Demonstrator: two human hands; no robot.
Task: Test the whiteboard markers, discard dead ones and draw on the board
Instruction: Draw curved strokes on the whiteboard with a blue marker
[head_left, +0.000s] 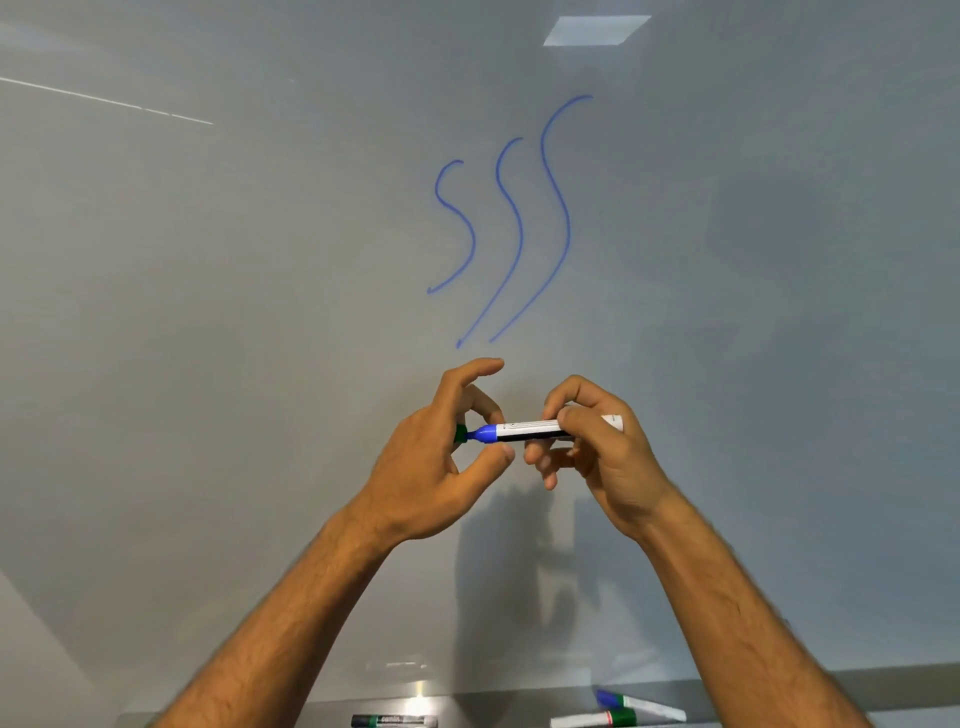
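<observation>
The whiteboard fills the view and carries three blue S-shaped strokes. In front of it, below the strokes, my right hand grips the white barrel of a blue marker held level, its blue tip end pointing left. My left hand pinches a small green piece, apparently a cap, right at that tip. Most of the green piece is hidden by my fingers, and my left index finger sticks up.
A metal tray runs along the board's bottom edge. On it lie a dark marker with a green band, a white marker with red and green marks and a blue-capped marker. A ceiling light reflects at the board's top right.
</observation>
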